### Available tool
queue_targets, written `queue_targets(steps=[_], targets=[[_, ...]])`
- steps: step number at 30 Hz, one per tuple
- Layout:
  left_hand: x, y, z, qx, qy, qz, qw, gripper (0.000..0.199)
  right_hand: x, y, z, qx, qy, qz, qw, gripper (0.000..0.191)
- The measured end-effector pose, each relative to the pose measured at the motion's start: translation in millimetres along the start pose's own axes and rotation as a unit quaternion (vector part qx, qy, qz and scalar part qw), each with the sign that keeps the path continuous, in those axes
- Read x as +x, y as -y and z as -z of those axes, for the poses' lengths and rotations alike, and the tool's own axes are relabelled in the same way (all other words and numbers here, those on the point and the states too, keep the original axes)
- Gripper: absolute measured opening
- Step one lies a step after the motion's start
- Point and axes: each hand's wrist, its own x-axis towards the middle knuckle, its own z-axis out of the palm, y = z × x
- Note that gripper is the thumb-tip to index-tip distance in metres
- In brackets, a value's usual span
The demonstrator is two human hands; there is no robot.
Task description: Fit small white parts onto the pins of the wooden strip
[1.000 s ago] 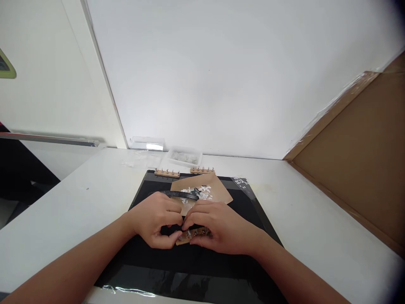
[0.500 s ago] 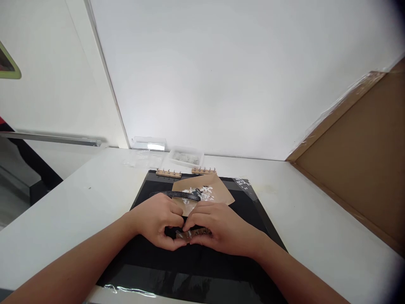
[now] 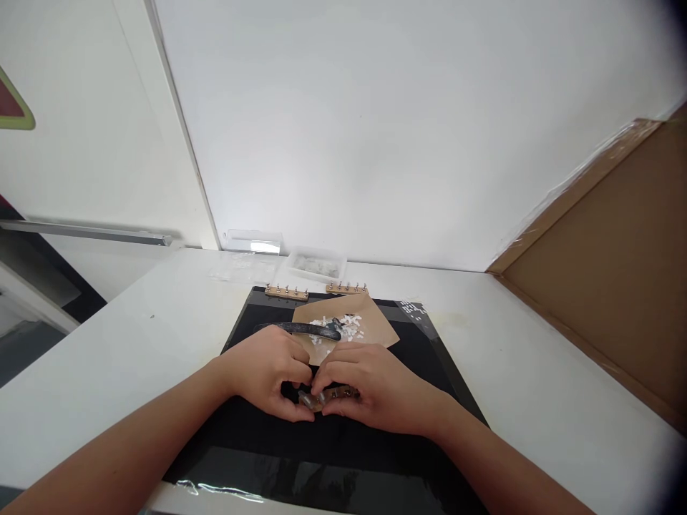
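Observation:
In the middle of the black mat [image 3: 257, 443], my right hand [image 3: 376, 386] grips a short wooden strip with small metal pins [image 3: 343, 393] between thumb and fingers. My left hand [image 3: 271, 372] is beside it, fingers curled and thumb at the strip's left end. A small clear piece [image 3: 305, 399] shows between the two hands; which fingers press it cannot be made out. Behind the knuckles, a dark curved tool [image 3: 311, 330] lies across a brown paper sheet [image 3: 378, 332] that carries many small white bits [image 3: 351, 325].
Two similar pinned wooden strips, a left one [image 3: 287, 293] and a right one [image 3: 346, 289], lie at the mat's back edge. Behind them stand a clear tray [image 3: 316, 266] and a clear lid [image 3: 252, 243]. White labels [image 3: 412, 309] are at the back right corner. A cardboard panel [image 3: 606, 272] stands right.
The left thumb has drawn back slightly from the strip's end, and more of the clear piece shows. Both hands otherwise stay in place; the view has shifted a little.

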Motion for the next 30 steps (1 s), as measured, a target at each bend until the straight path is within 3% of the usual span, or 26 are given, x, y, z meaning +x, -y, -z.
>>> queue_targets(steps=[21,30], targets=[[-0.1,-0.1,-0.8,0.008,0.001,-0.014,1.0,0.026,-0.7,2.5,2.6,-0.011,-0.012,-0.014,1.0,0.016],[1.0,-2.0,-1.6,0.004,-0.036,-0.006,0.999,0.036,-6.5,-1.6,20.1,-0.026,-0.126,-0.016,0.992,0.012]])
